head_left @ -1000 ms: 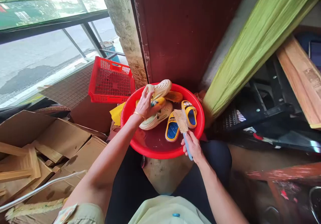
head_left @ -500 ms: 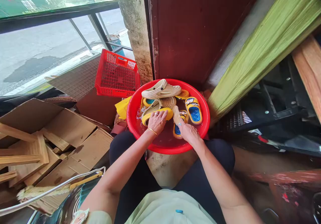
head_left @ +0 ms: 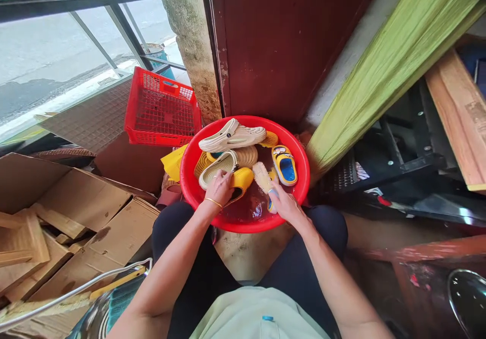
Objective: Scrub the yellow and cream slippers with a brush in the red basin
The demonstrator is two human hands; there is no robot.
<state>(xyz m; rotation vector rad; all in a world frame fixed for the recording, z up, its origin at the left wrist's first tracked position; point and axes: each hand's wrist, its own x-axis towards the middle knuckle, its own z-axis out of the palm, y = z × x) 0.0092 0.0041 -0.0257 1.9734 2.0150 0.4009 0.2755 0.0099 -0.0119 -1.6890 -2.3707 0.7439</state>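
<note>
A red plastic basin (head_left: 243, 226) of water rests on the ground between my knees, holding several slippers. My left hand (head_left: 219, 189) grips a yellow slipper (head_left: 242, 179), with a cream clog (head_left: 217, 169) pressed beside it. My right hand (head_left: 286, 204) is shut on a blue-handled scrub brush (head_left: 261, 177), its pale bristles pointing up and left. A cream clog (head_left: 231, 136) lies at the basin's far side. To the right stands a yellow slipper with a blue sole (head_left: 284, 165). Another yellow-and-blue slipper (head_left: 271, 203) is mostly hidden behind the brush and my right hand.
A red plastic crate (head_left: 161, 111) stands beyond the basin, and a yellow cloth (head_left: 172, 162) pokes out at its left. Flattened cardboard boxes (head_left: 76, 212) lie at the left. A dark red panel (head_left: 284, 40), a concrete pillar (head_left: 192, 40) and green fabric (head_left: 379, 75) rise behind.
The cream clog my left hand held earlier now lies at the basin's far side. My left hand has moved onto the yellow slipper. The brush has shifted toward the basin's middle.
</note>
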